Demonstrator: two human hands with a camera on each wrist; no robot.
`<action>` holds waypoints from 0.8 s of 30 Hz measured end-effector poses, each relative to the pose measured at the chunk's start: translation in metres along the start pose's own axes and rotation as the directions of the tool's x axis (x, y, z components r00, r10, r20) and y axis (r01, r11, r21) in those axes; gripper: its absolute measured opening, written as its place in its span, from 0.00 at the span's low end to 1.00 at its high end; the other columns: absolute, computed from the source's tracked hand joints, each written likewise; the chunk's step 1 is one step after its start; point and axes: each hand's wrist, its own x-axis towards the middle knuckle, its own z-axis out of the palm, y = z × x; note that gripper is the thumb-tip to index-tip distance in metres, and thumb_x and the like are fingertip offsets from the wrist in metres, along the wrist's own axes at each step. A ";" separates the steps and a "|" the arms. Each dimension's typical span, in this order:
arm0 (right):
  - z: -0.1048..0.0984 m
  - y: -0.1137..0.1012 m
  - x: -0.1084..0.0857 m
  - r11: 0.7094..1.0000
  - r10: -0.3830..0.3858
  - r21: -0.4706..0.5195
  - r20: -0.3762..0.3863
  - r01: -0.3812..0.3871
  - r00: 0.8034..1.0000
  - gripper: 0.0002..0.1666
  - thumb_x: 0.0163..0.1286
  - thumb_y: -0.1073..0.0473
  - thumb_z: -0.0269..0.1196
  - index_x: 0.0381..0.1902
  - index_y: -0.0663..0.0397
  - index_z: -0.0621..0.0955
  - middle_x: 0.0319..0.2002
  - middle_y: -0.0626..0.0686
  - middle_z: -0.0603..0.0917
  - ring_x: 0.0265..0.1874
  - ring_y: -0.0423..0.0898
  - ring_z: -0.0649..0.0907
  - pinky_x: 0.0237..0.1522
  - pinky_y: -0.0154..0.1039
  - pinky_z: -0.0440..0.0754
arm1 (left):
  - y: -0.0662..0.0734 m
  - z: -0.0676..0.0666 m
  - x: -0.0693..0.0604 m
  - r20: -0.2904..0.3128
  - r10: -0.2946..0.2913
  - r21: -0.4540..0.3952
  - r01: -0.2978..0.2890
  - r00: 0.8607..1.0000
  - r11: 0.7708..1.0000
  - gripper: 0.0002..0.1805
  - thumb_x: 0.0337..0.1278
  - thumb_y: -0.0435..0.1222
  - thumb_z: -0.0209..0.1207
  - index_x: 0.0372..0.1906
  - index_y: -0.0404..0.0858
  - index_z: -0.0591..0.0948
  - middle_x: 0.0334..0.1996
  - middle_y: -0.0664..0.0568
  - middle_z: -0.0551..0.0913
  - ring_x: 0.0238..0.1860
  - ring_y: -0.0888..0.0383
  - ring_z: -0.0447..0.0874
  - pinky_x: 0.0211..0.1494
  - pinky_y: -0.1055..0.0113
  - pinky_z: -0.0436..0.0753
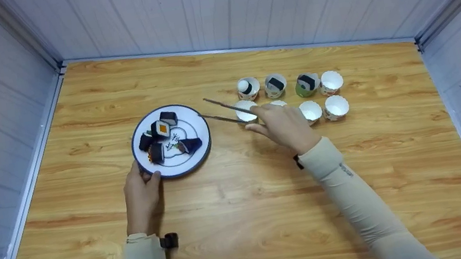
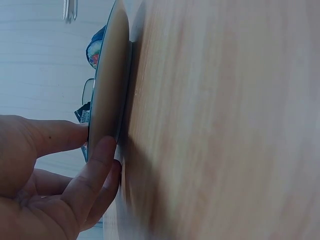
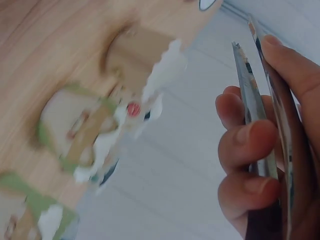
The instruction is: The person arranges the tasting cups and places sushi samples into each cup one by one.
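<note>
My left hand [image 1: 142, 197] pinches the near-left rim of a white plate [image 1: 191, 122] with a dark blue edge. In the left wrist view the thumb lies on the rim and fingers [image 2: 92, 182] reach under it. Several sushi pieces lie on the plate, among them a roll with an orange centre [image 1: 161, 129] and a dark cone-shaped hand roll [image 1: 190, 145]. My right hand [image 1: 284, 124] grips metal tongs [image 3: 256, 100]. Their tips are apart, holding nothing, and point left near the plate's right rim.
Two rows of small paper cups stand right of the plate, partly behind my right hand. Three back cups hold sushi: a white-and-black piece [image 1: 245, 87] and two dark-banded pieces, one in a green cup [image 1: 302, 91]. White panels [image 1: 209, 9] border the wooden table [image 1: 236, 218].
</note>
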 end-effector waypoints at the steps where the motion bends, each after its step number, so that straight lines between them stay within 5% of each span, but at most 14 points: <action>1: 0.001 -0.003 0.003 1.000 -0.004 0.011 0.006 0.004 1.000 0.23 0.70 0.40 0.63 0.51 0.50 0.83 0.26 0.49 0.82 0.16 0.45 0.75 0.14 0.42 0.70 | 0.000 0.000 0.000 0.000 -0.002 0.002 0.002 1.000 1.000 0.34 0.72 0.31 0.54 0.77 0.33 0.57 0.70 0.35 0.67 0.68 0.45 0.67 0.69 0.53 0.70; 9: 0.014 -0.022 0.029 0.998 -0.054 0.033 0.029 0.053 0.998 0.24 0.73 0.39 0.59 0.52 0.51 0.83 0.27 0.49 0.82 0.19 0.44 0.77 0.16 0.41 0.74 | -0.001 0.000 0.000 0.007 -0.009 -0.008 0.009 1.000 1.000 0.34 0.72 0.31 0.55 0.77 0.35 0.57 0.70 0.36 0.66 0.70 0.44 0.66 0.70 0.53 0.68; 17: 0.024 -0.041 0.056 1.000 -0.008 0.024 0.145 0.005 0.989 0.26 0.72 0.39 0.60 0.54 0.51 0.84 0.35 0.51 0.87 0.27 0.48 0.84 0.23 0.44 0.81 | 0.000 -0.002 0.000 0.015 -0.032 -0.011 0.032 0.999 0.999 0.36 0.72 0.33 0.54 0.78 0.34 0.54 0.71 0.35 0.65 0.69 0.44 0.66 0.71 0.53 0.68; 24: 0.033 -0.049 0.073 0.999 0.028 -0.050 0.203 -0.018 0.979 0.25 0.71 0.37 0.61 0.50 0.50 0.84 0.33 0.52 0.87 0.25 0.51 0.83 0.24 0.48 0.81 | -0.001 -0.001 0.000 0.003 0.011 -0.014 -0.011 1.000 1.000 0.34 0.72 0.32 0.55 0.77 0.33 0.58 0.69 0.35 0.67 0.69 0.43 0.67 0.70 0.52 0.68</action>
